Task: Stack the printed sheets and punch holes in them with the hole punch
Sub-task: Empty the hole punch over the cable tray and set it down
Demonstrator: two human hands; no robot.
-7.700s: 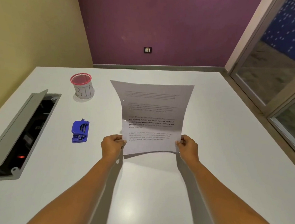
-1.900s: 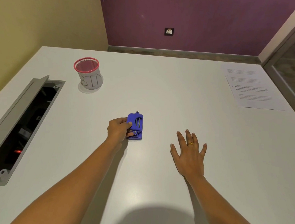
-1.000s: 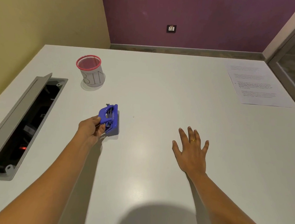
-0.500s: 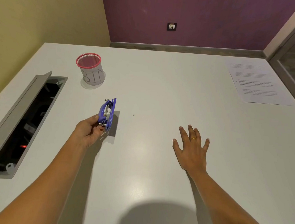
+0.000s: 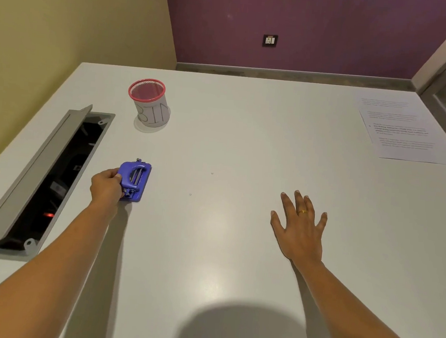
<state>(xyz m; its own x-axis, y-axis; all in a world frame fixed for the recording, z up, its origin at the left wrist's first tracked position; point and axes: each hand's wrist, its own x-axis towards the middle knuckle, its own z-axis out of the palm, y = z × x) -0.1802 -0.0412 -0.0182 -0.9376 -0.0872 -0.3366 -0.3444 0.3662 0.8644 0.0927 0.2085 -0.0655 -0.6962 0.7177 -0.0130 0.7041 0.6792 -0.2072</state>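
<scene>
From the head camera, the printed white paper sheets (image 5: pixel 409 132) lie flat at about two o'clock on the white bench (image 5: pixel 224 235), well apart from both hands; whether they carry holes is too small to tell, though two tiny white specks lie mid-bench, so the punching looks done or nearly so. The left hand (image 5: pixel 106 186), at nine o'clock, is closed around the near side of the small blue metal hole punch (image 5: pixel 135 180), which sits flat on the bench. The right hand (image 5: pixel 298 228) rests open, palm down, fingers spread, gripping nothing.
</scene>
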